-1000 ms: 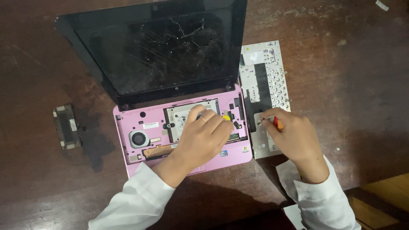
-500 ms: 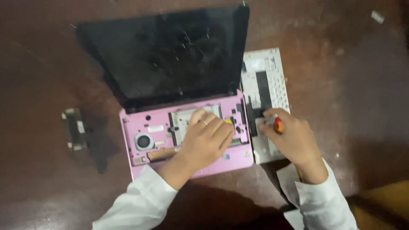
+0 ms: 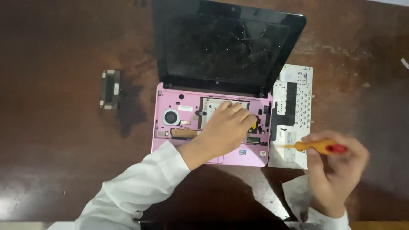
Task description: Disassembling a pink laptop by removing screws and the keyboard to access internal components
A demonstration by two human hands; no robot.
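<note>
So the left hand is spread flat on the pink laptop's open base, holding nothing (keyboard sits just beside it); right hand grips an orange screwdriver, best kept steady and upright on small screws.

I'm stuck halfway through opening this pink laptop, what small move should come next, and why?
Probably bring the screwdriver in the right hand back over the pink laptop base: its tip hovers above the removed keyboard, while the left hand rests on the exposed internals.
</note>
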